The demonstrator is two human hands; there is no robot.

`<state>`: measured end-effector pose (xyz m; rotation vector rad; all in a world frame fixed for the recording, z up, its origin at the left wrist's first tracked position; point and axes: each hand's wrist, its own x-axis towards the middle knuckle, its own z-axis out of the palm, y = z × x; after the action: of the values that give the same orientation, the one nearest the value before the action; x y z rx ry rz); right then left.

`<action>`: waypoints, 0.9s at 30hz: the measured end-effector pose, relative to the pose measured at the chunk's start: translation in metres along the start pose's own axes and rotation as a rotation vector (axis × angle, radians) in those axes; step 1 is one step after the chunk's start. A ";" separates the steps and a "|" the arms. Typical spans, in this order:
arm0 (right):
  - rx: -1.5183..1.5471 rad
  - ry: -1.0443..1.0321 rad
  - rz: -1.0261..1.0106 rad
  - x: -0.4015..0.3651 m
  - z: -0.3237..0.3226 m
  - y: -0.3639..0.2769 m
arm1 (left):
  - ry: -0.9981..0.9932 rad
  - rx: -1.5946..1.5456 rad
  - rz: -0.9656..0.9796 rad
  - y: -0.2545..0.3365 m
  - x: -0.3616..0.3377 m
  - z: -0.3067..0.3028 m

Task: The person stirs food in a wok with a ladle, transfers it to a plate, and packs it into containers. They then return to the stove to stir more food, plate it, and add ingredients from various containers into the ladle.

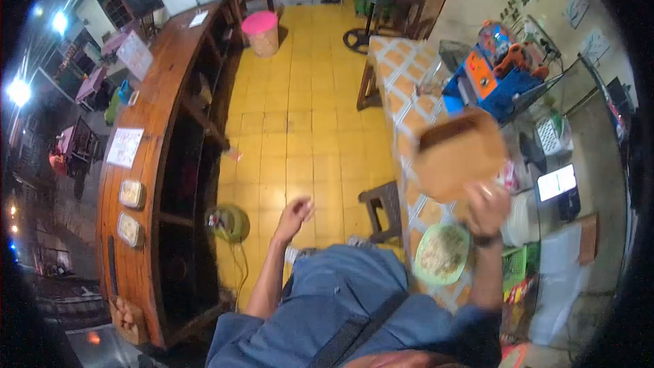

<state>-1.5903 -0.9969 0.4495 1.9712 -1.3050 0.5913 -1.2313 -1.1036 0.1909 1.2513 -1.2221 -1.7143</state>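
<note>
In my right hand [488,206], closed at its near edge, is a brown shallow container [460,157] with rounded corners, tilted and blurred by motion above the patterned table [398,88]. Below that wrist, a light green bowl [420,274] of pale shredded or grated food [443,252] stands on the tabletop. My left hand [294,220] hangs over the yellow floor, away from any object, its fingers loosely bent and apart.
A wooden counter [160,88] runs along the left, bearing two clear food tubs [131,193]. A dark stool [381,208] stands by the table. Farther off are a pink-lidded bin [261,34], an orange-and-blue machine [487,82] and a lit phone [557,182].
</note>
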 end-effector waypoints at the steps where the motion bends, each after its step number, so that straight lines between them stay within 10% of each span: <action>1: 0.146 -0.059 -0.005 0.034 0.008 -0.030 | -0.030 -0.086 0.033 0.027 -0.013 -0.003; 11: 0.803 0.067 -0.473 0.169 0.132 -0.216 | 0.095 -0.448 0.312 0.122 -0.133 -0.112; 19: 1.154 -0.333 -0.652 0.216 0.289 -0.379 | 0.852 -0.505 0.021 -0.002 -0.182 -0.175; 26: 1.098 -0.259 -0.838 0.344 0.417 -0.517 | 1.647 -0.771 -0.330 -0.174 -0.266 -0.146; 27: 1.092 -0.246 -0.840 0.365 0.429 -0.529 | 1.669 -0.922 -0.131 -0.247 -0.286 -0.123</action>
<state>-0.9610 -1.4051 0.2638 3.2414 -0.0526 0.6905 -1.0254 -0.8016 0.0350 1.4342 0.5773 -0.5409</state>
